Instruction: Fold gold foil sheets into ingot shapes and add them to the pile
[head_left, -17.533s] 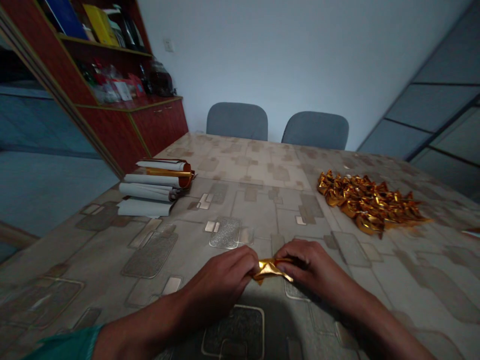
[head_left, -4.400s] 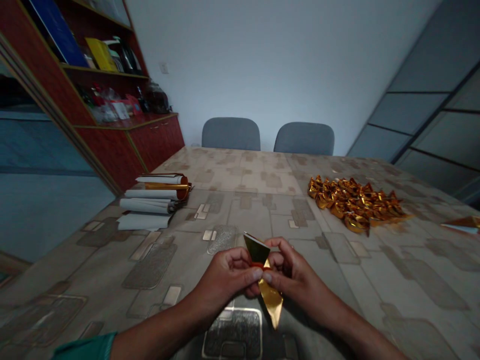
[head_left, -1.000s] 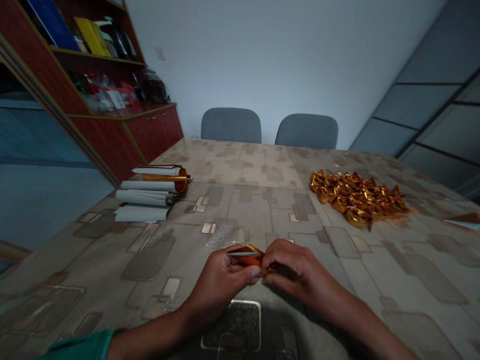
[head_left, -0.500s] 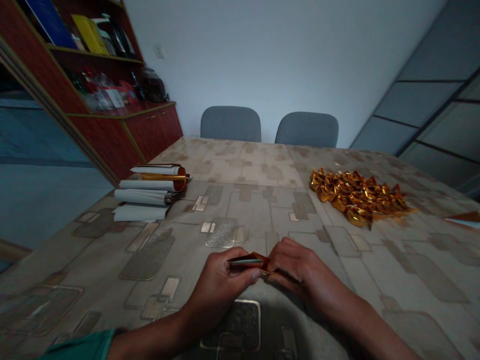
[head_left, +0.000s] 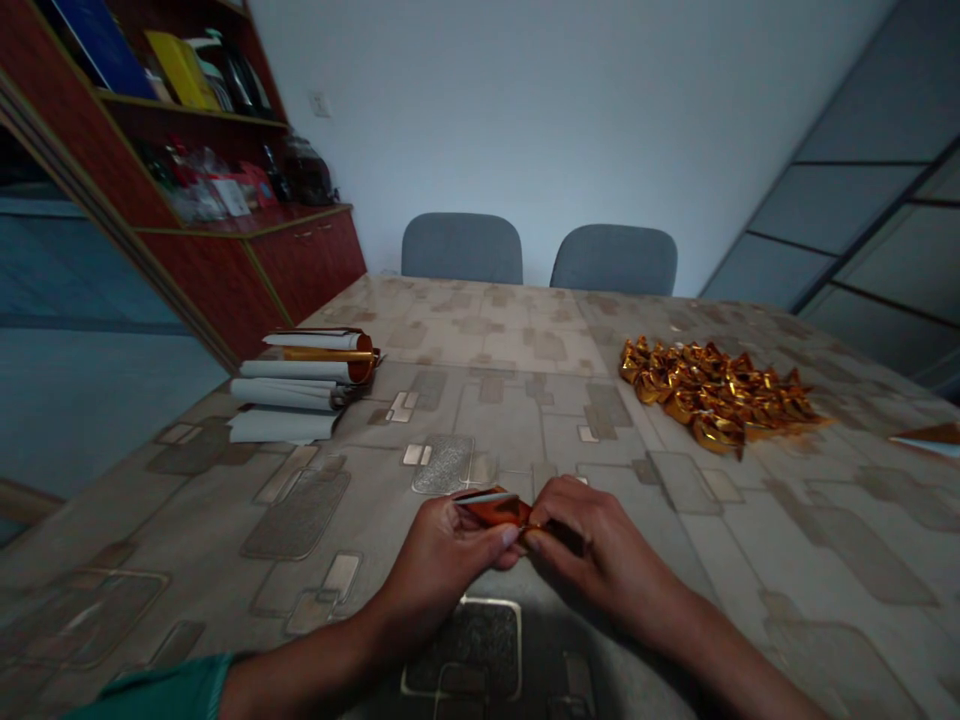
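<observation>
Between my hands, above the near middle of the table, is a partly folded piece of gold foil paper [head_left: 495, 508] with a pale inner side. My left hand [head_left: 450, 545] grips its left part, thumb on the near face. At its right end, the fingers and thumb of my right hand [head_left: 581, 530] pinch the paper. Folded gold foil shapes [head_left: 709, 385] lie grouped on the table to the right. Over on the left sits a stack of curled foil sheets [head_left: 300, 390], gold on one face and whitish on the other.
A patterned cloth covers the table [head_left: 517, 400]. Another foil sheet [head_left: 930, 438] lies by the right edge. Two grey chairs [head_left: 461, 247] stand at the far side against a white wall. A red-brown cabinet [head_left: 300, 260] with shelved items is at the left.
The foil paper has tipped, so more of its gold face shows. My right thumb has come into view on its near side; both hands have shifted slightly.
</observation>
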